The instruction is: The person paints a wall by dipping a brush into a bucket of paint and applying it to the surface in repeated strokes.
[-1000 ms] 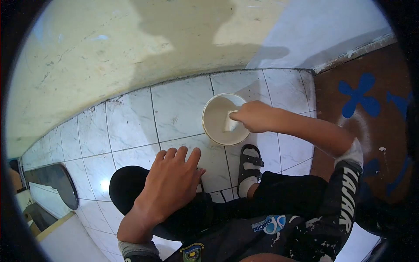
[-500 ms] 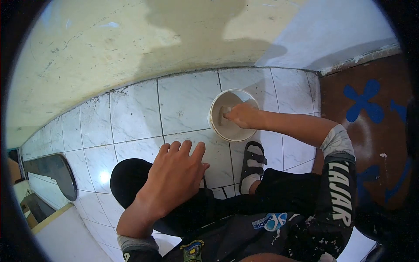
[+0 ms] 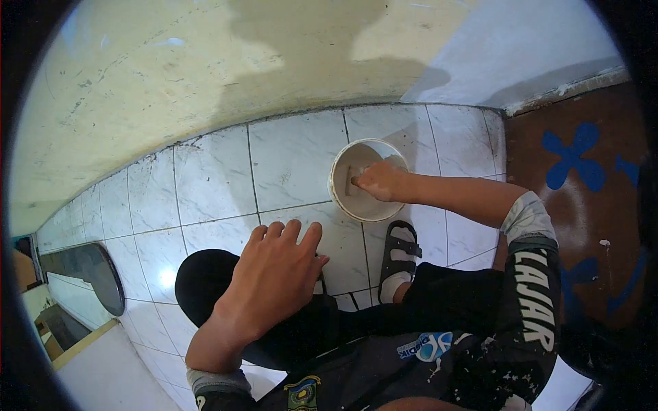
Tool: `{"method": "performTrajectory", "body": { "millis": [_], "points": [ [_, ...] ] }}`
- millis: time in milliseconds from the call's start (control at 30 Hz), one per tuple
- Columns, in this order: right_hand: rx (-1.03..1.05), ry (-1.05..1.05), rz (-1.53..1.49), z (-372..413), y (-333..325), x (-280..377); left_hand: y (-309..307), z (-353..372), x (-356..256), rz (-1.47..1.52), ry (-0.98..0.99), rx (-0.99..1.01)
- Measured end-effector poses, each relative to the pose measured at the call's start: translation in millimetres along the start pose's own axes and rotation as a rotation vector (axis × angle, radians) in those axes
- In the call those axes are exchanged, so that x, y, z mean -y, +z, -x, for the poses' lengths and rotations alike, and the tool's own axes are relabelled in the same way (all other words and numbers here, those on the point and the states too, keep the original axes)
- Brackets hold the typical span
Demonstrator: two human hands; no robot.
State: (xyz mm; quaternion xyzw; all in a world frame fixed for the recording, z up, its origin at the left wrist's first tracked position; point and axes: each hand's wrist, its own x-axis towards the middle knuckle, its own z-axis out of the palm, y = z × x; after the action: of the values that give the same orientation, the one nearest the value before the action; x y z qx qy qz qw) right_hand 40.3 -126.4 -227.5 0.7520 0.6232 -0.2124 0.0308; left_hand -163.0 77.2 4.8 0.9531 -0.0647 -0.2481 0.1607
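Note:
A white round bucket (image 3: 334,179) stands on the tiled floor, right of the middle. My right hand (image 3: 381,181) reaches down into it with the fingers closed on a tool handle; the tool's pale flat edge shows against the bucket's inner side, and the rest is too hidden to make out. My left hand (image 3: 275,274) hovers over my left knee, back of the hand up, fingers bent and slightly apart, with nothing seen in it.
A yellow and white wall (image 3: 171,82) rises beyond the floor tiles (image 3: 295,161). A brown surface with blue flower shapes (image 3: 610,226) lies at the right. A dark oval-ended object (image 3: 103,281) is at the left. My sandalled foot (image 3: 399,257) is below the bucket.
Inside the bucket, my right hand and the tool have shifted very slightly. My left hand stays where it was.

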Motion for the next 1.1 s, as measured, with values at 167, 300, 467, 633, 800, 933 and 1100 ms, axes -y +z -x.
{"method": "performTrajectory", "body": {
  "millis": [167,300,467,633,800,933,1100],
  "points": [
    [0.091,0.052,0.001,-4,4,1,2,-1,1,0.001,0.009,-0.012],
    [0.053,0.023,-0.057,8,-31,2,0,0,1,0.01,0.008,-0.01],
    [0.172,0.126,-0.136,16,-70,-16,-1,1,2,0.006,-0.007,-0.002],
    [0.351,0.344,-0.451,46,-156,-14,-1,0,2,0.013,-0.012,-0.002],
    [0.393,0.427,-0.867,94,-194,-32,0,-2,2,0.004,-0.008,-0.024],
    [0.306,0.45,-0.968,132,-199,-47,0,-5,0,0.022,-0.02,-0.009],
    [0.14,0.438,-1.349,166,-186,-64,-2,-8,-5,0.03,-0.028,-0.007]
  ]
}}
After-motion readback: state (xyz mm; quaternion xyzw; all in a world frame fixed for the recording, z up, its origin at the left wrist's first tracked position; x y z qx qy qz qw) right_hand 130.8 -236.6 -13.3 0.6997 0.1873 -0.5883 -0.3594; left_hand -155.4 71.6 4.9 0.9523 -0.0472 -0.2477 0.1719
